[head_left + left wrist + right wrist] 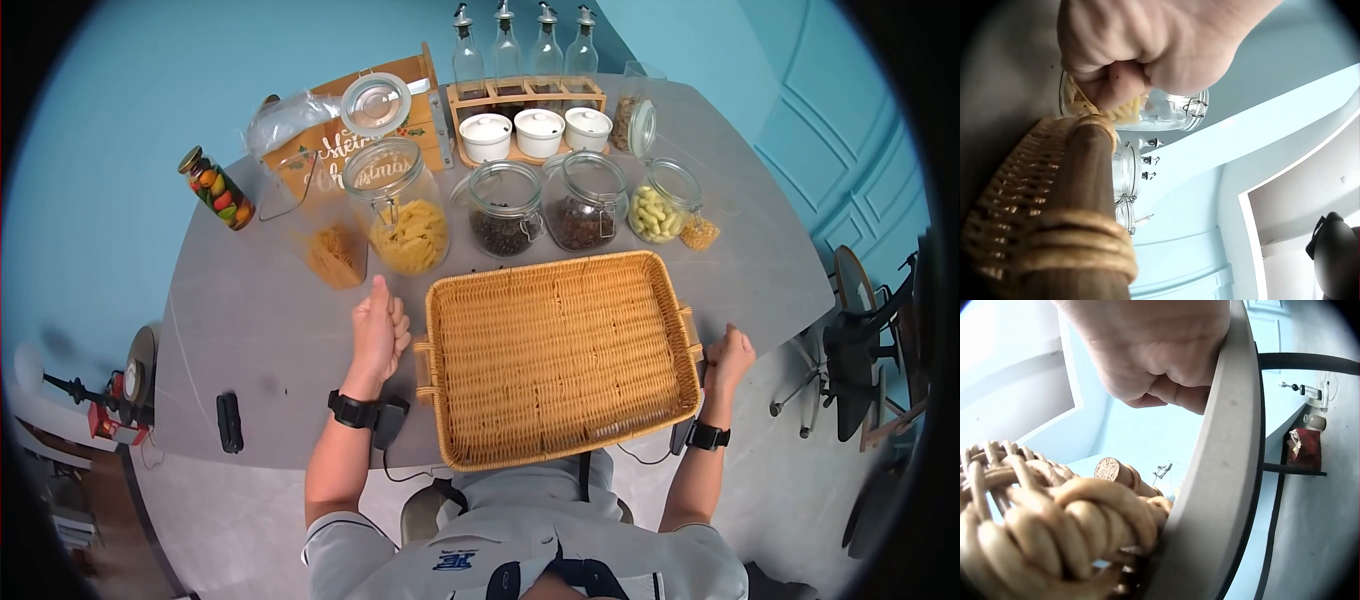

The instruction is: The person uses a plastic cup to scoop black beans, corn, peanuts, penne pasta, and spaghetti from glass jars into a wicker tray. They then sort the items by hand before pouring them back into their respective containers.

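Observation:
A rectangular wicker basket (560, 350) sits at the table's near edge, with nothing in it. My left hand (376, 335) rests beyond its left handle, fingers curled into a fist and thumb pointing forward, holding nothing. The left wrist view shows that fist (1141, 50) past the wooden handle (1085, 181), in front of the pasta jar. To the right of the basket, my right hand (733, 355) is also a fist by the table edge. In the right wrist view, this curled hand (1160, 353) is at the table edge (1225, 444), apart from the basket's woven rim (1054, 519).
Behind the basket stand a penne jar (408, 235), two jars of dark contents (506, 225) (588, 215) and a jar of pale green pieces (657, 212). Farther back are lidded white pots (538, 133) and a bottle rack (525, 95). A black case (229, 422) lies left.

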Available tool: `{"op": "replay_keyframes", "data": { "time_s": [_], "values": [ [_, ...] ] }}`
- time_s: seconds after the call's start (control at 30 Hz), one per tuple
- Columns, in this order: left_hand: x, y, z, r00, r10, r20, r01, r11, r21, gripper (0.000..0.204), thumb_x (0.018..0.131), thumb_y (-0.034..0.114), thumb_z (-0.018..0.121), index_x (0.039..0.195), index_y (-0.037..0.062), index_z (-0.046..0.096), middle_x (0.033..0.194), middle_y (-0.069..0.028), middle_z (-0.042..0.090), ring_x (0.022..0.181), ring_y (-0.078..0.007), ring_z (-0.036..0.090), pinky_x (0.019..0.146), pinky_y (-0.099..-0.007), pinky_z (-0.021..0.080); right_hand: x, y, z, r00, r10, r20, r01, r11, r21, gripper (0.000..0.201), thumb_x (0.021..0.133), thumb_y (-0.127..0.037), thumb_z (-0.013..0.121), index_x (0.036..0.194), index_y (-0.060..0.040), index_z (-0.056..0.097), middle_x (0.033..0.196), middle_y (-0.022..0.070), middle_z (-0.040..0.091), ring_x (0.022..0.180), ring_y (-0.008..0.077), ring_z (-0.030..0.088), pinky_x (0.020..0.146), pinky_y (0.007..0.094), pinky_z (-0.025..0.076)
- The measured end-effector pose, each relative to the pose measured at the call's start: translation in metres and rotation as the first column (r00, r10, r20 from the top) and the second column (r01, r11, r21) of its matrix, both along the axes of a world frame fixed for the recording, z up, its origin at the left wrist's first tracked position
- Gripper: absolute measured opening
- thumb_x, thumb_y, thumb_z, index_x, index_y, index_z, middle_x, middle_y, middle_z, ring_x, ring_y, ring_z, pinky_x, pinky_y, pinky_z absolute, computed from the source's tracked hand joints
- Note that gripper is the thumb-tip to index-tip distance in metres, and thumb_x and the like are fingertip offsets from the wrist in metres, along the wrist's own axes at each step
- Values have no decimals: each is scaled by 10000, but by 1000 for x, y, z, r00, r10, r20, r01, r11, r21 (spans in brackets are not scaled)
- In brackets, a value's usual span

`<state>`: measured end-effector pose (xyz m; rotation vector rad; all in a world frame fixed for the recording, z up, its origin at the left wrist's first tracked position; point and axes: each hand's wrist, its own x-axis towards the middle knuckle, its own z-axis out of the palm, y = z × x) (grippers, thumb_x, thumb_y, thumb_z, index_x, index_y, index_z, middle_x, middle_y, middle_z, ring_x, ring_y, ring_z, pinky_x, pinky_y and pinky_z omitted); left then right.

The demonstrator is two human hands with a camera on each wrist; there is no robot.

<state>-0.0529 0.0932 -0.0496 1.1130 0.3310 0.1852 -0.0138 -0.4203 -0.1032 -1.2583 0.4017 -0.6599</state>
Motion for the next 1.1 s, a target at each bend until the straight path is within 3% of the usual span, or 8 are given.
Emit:
{"op": "replay_keyframes", "data": {
  "time_s": [0.43,1.1],
  "values": [
    [-4,-1,-3,998,-21,-56,28,991,127,520,1088,479,465,702,163,318,594,58,293,436,-51,243,362,-229,190,-5,3,-1,995,47,83,-47,999,1,459,974,-66,601,600,-154,351,522,-70,302,437,56,213,429,286,182],
    [0,1,-12,990,-78,-119,104,967,232,543,1080,492,479,669,155,367,561,65,306,423,-50,268,354,-218,232,-5,3,-8,986,63,152,-65,998,5,438,996,-78,602,624,-143,380,535,-66,302,451,56,223,438,288,181]
  ]
}}
